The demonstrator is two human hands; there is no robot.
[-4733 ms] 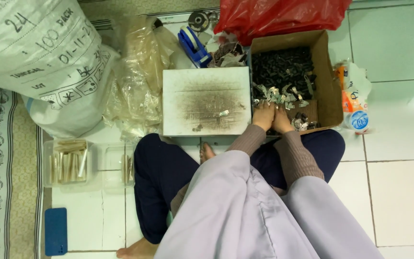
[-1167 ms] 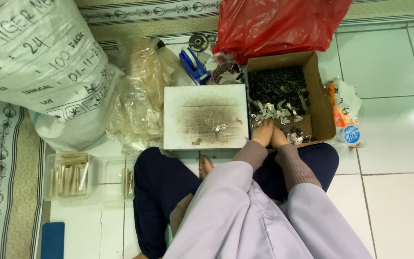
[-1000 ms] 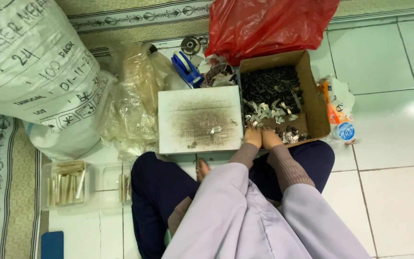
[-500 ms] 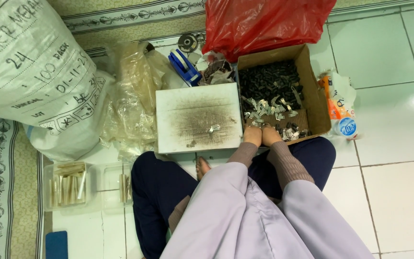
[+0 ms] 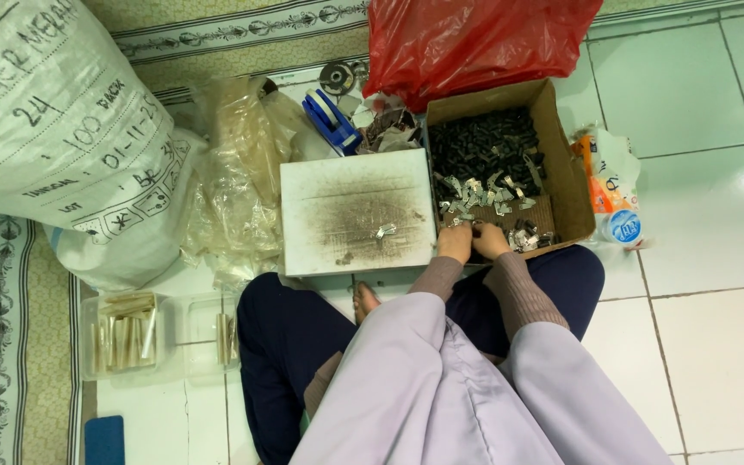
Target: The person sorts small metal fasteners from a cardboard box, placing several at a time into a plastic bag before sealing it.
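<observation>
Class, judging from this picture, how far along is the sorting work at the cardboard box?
Done: one metal clip lies on the white board. In hand: left hand and right hand work at the cardboard box edge. Left: a heap of black parts and silver clips.

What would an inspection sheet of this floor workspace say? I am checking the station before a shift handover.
Surface: pale tiled floor; scuffed white square board with one small metal clip on it.
Job's things: open brown cardboard box holding small black parts and silvery metal clips.
Clutter: red plastic bag, large white woven sack, crumpled clear bags, blue tape dispenser, clear tray of tubes.
Grippers: left hand and right hand together at the box's near edge; grip unclear.
Cables: nothing seen.
Surroundings: patterned mat.
</observation>
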